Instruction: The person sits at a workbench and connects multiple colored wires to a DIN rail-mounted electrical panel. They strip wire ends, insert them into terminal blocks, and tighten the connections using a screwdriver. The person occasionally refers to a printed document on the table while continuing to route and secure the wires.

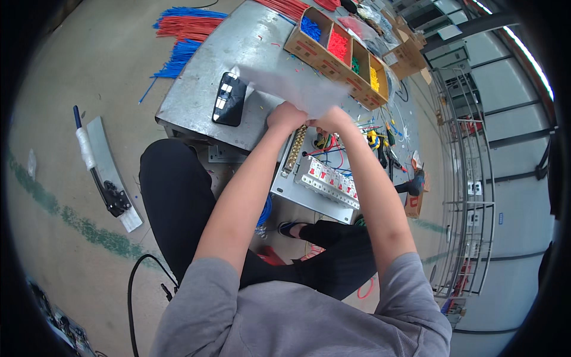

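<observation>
My left hand (287, 117) and my right hand (333, 121) are close together over the metal table, fingers closed on a translucent whitish plastic bag or sheet (297, 88). The plastic is smeared by motion and spreads out beyond both hands. Just below them, a brass terminal bar (295, 149) runs along a grey mounting plate (315, 204). Beside it sits a row of white circuit breakers (327, 178) with red switches, and coloured wires (336, 149) lie behind. A black phone (229, 99) rests left of my left hand. My fingertips are partly hidden.
A divided cardboard box (333, 56) of blue, red, green and yellow small parts stands on the table (196, 98). Red and blue wire bundles (187, 38) hang at its left. A long-handled tool (98, 166) lies on the floor. A metal rack (470, 190) stands right.
</observation>
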{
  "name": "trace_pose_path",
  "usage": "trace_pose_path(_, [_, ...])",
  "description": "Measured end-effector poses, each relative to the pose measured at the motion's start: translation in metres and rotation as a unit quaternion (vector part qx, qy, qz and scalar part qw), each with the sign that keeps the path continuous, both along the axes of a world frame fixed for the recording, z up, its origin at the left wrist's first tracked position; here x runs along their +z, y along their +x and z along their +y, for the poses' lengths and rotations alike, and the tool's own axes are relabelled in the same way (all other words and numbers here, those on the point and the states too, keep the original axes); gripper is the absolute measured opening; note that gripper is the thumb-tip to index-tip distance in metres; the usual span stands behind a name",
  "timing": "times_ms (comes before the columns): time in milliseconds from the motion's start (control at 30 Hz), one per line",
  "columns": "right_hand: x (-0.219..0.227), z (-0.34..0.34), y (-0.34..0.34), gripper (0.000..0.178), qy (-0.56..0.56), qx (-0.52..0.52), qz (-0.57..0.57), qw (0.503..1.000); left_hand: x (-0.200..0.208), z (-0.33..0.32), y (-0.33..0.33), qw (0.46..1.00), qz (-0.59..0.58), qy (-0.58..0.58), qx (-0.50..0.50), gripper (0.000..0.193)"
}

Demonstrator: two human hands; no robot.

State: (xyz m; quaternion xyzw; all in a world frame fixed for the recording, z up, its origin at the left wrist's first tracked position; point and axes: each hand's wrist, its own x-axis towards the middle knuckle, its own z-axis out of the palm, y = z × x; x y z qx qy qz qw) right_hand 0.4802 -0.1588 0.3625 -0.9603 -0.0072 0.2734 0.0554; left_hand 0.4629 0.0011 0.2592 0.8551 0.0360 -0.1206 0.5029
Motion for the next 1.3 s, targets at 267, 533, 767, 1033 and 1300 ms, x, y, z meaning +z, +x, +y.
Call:
trace_pose_path(267, [0.001,0.016,0.011,0.029,0.09,-0.154,0.078,0.981,0.028,0.021,-0.014,0.992,0.078,-0.089,0.037,0.041])
trace_pose_path(533, [0.059,-0.004,0.02,0.061,0.089,-0.215,0.155,0.96,0.018,0.016,-0.016,0.997,0.036,-0.054,0.033,0.057])
trace_pose_path(767, [0.177,-0.053,-0.084,0.062,0.172,-0.138,-0.079,0.972,0.056,0.006,-0.046,0.996,-0.054,-0.074,0.003,0.051])
trace_pose_path(1033, [0.166,-0.193,-0.2,0.049,0.21,-0.237,-0.128,0.94,0.168,-0.015,-0.085,0.959,-0.12,0.114,-0.229,0.047])
trace_pose_path(1300, [0.015,-0.26,-0.273,0.062,0.17,-0.324,0.042,0.93,0.083,0.02,-0.107,0.975,-0.078,0.047,-0.204,0.051])
